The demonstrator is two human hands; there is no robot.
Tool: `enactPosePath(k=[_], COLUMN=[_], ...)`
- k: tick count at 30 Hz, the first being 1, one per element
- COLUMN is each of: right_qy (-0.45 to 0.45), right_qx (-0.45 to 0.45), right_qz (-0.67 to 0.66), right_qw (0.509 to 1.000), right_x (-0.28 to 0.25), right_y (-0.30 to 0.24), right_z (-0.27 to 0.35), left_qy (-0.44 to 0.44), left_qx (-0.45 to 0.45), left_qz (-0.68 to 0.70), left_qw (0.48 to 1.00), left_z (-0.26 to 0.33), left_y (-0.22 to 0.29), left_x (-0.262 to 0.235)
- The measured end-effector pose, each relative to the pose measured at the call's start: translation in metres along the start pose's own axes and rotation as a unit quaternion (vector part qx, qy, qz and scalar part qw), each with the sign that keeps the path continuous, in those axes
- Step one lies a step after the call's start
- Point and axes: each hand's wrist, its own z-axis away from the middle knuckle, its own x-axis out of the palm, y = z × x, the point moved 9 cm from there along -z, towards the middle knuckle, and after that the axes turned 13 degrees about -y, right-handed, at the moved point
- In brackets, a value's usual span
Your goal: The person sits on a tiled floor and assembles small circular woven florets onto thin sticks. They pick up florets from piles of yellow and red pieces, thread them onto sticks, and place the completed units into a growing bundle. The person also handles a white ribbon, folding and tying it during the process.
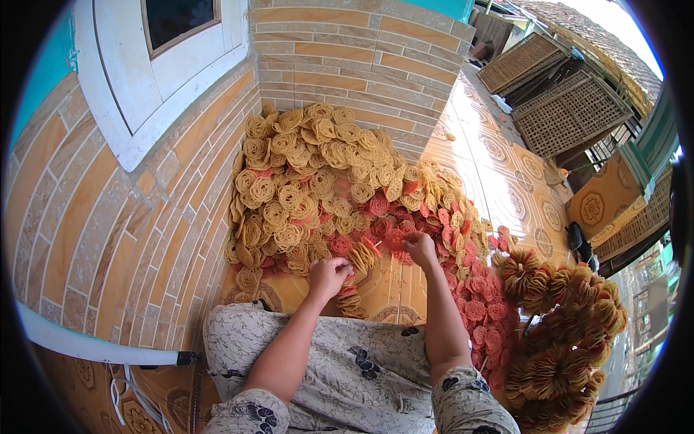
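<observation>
Close to my lap, my left hand [330,278] is closed on a short strung stack of yellow crackers [363,255], lacy and flower-shaped. A thin pale tip pokes from the stack's far end, and more strung crackers [351,300] hang below the hand. To the right, my right hand [421,249] pinches a single pinkish-red cracker [394,240] of the same lacy kind, a little apart from the stack. Before both hands spreads a heap of loose yellow crackers [289,199], with red crackers [484,307] mixed in and running down the right side.
Thick bundles of strung crackers [557,340] lie at my right. A tiled wall [195,224] and a white door [155,79] bound the left side. Woven bamboo racks [571,112] lean at the far right, beyond the patterned tile floor [499,181]. A white tube-like bar [108,351] sits lower left.
</observation>
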Motion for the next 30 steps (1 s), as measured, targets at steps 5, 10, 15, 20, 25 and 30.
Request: enactPosePath(k=[5, 10, 15, 20, 25, 30], right_qy=[-0.037, -0.055, -0.113, -0.069, 0.116, 0.203], right_qx=[-0.062, -0.089, -0.220, -0.187, -0.263, -0.112], right_qz=[-0.141, -0.124, -0.100, -0.268, -0.116, -0.093], right_qw=[0.987, 0.987, 0.964, 0.942, 0.951, 0.968], right_x=[0.005, 0.004, 0.013, 0.012, -0.024, -0.063], right_y=[-0.059, -0.098, -0.131, -0.129, -0.140, -0.078], right_z=[0.021, 0.041, 0.053, 0.049, 0.069, 0.059], left_qy=[0.005, 0.016, 0.022, 0.013, 0.127, -0.321], left_qx=[-0.007, -0.005, -0.004, -0.016, 0.051, -0.112], left_qz=[-0.010, 0.064, 0.098, 0.071, -0.238, -0.304], left_qw=[1.000, 0.998, 0.995, 0.997, 0.962, 0.890], left_z=[-0.001, 0.000, -0.001, -0.003, 0.045, 0.134], left_y=[-0.001, -0.002, -0.009, -0.008, 0.046, 0.028], left_x=[0.000, -0.002, 0.000, 0.002, -0.028, 0.030])
